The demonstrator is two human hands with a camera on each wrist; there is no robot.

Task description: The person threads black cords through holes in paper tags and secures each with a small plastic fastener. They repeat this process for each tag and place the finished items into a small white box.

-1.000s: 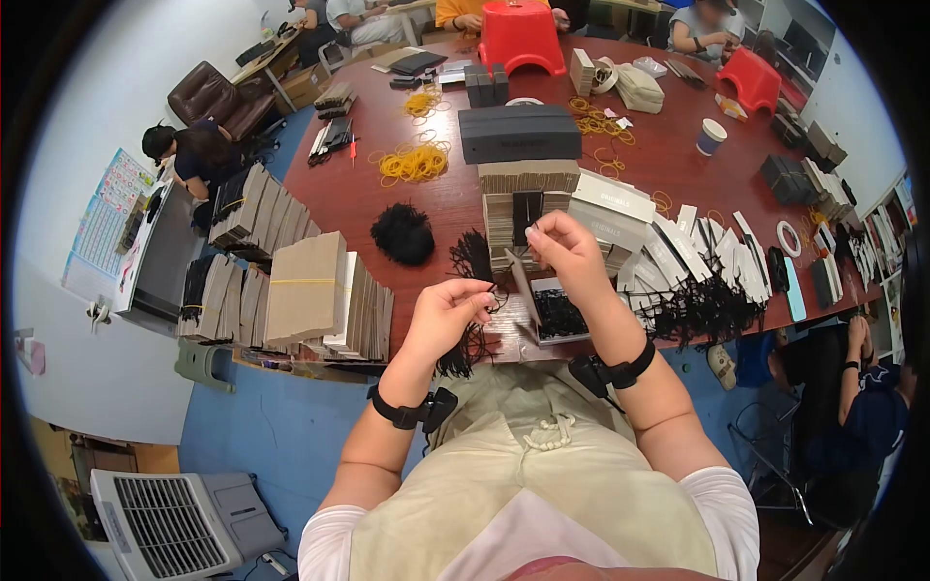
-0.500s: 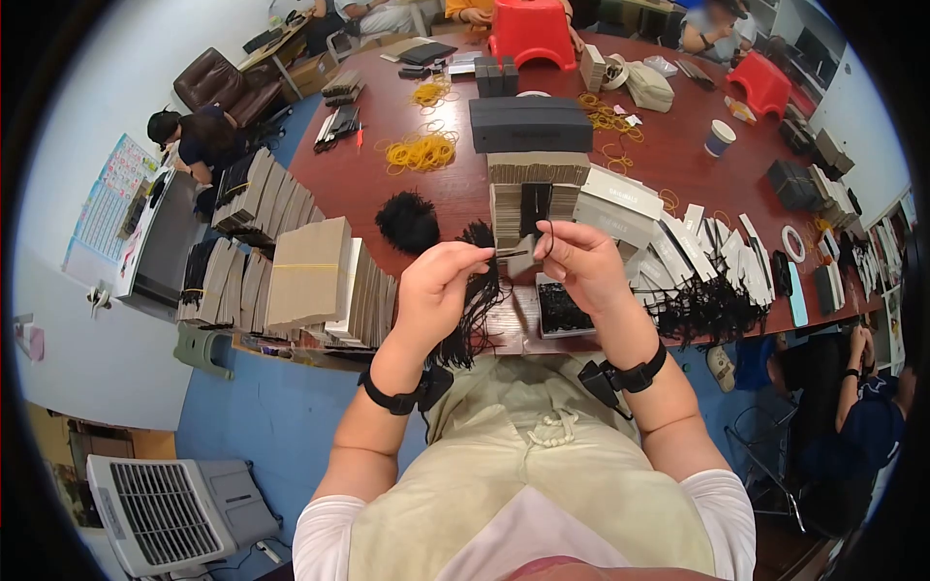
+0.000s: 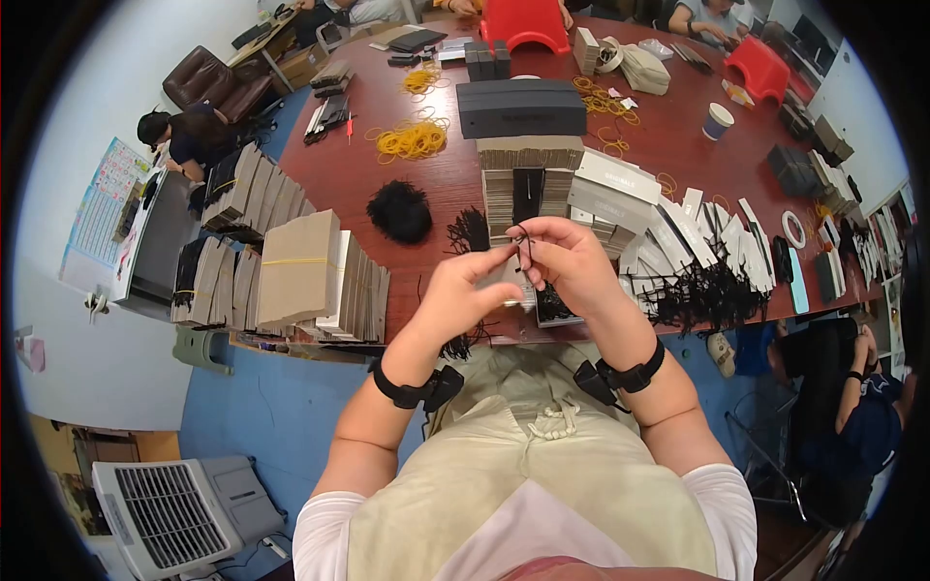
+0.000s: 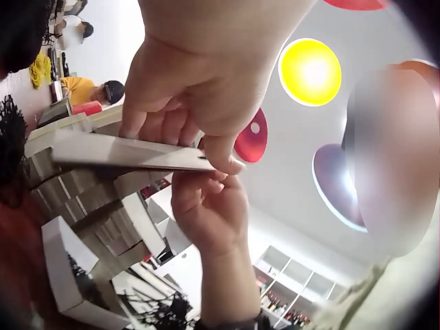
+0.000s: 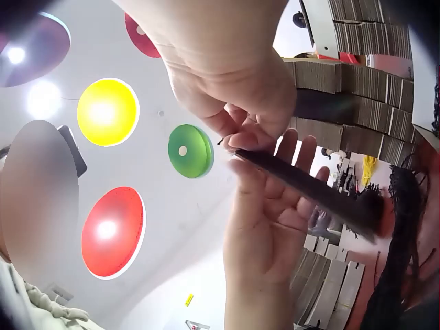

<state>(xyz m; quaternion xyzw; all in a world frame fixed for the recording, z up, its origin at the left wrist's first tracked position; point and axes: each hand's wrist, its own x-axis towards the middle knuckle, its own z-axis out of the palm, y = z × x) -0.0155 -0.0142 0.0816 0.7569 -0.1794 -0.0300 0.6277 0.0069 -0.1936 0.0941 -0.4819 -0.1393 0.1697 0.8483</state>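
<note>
In front of my body the two hands meet at one end of a narrow card tag, pale on one face (image 4: pixel 130 152) and black on the other (image 5: pixel 309 185). My right hand (image 3: pixel 570 257) pinches that end between thumb and fingers. A thin black cord (image 3: pixel 524 236) loops up at its fingertips. My left hand (image 3: pixel 470 290) has its index fingertip close to the cord and its thumb spread apart, touching the tag's end; its other fingers lie loosely behind the tag. Below the right hand is an open box of black cords (image 3: pixel 552 306), partly hidden.
Black cord bundles (image 3: pixel 468 230) lie beyond the left hand. Banded card stacks (image 3: pixel 300 266) stand at left, more stacks (image 3: pixel 499 198) straight ahead. Corded white tags (image 3: pixel 697 281) fan out at right. Yellow rubber bands (image 3: pixel 412 140) and a paper cup (image 3: pixel 718 121) are farther back.
The hands have come together at the tag's end. Half a second ago the left hand pinched the cord stretched between them; now its thumb and index finger stand apart. The right hand keeps the tag.
</note>
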